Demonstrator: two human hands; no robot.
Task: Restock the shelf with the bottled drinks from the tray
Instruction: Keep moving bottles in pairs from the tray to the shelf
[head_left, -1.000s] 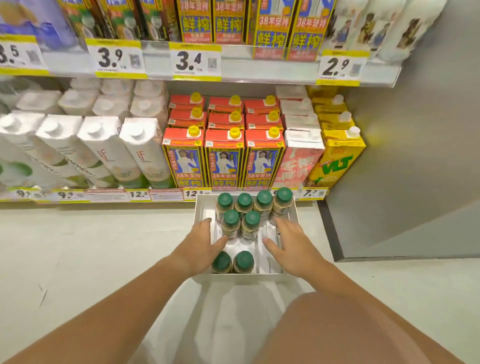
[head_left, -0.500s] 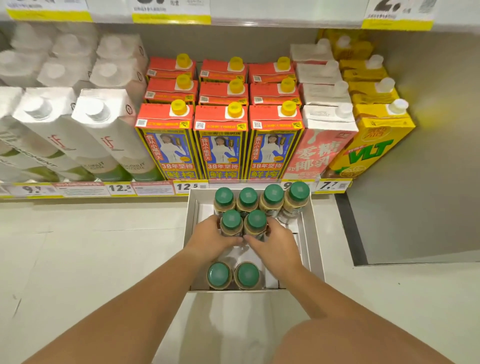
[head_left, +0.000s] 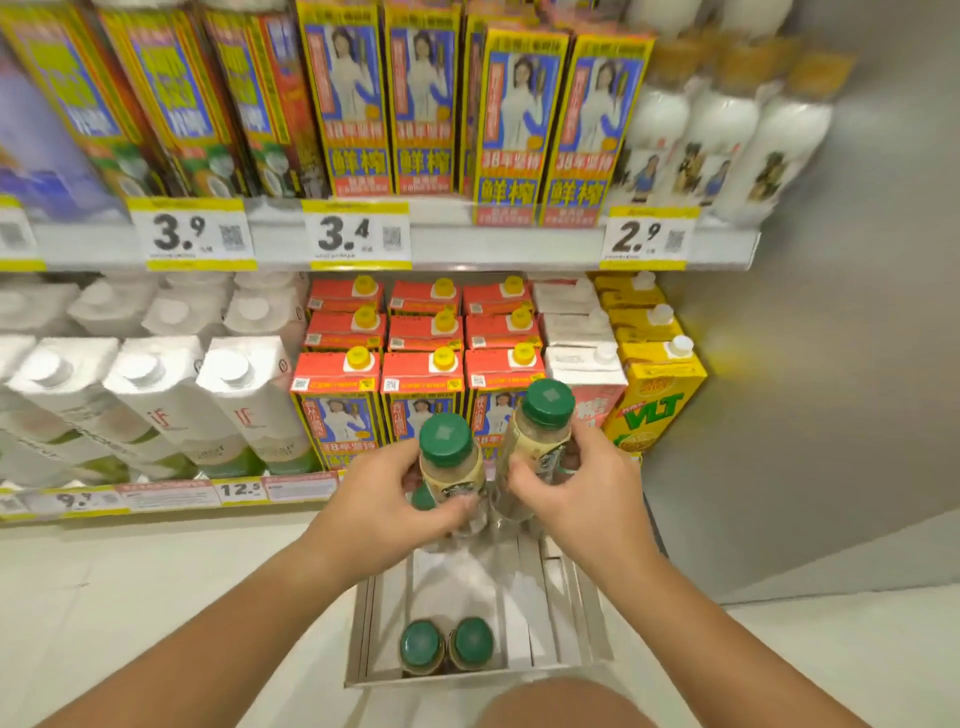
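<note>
The left hand (head_left: 387, 501) has its grip wrapped tight round the body of one green-capped bottle (head_left: 451, 467), and the right hand (head_left: 576, 486) is closed the same way on a second bottle (head_left: 535, 441), both held upright and clear above the tray (head_left: 582, 613) on the floor, where two more bottles (head_left: 447, 644) stand at the near end. This looks like the carrying step, with the pair lifted but not yet shelved. Next comes finding a free slot on the shelf (head_left: 467, 249), which appears packed with cartons (head_left: 423, 395).
</note>
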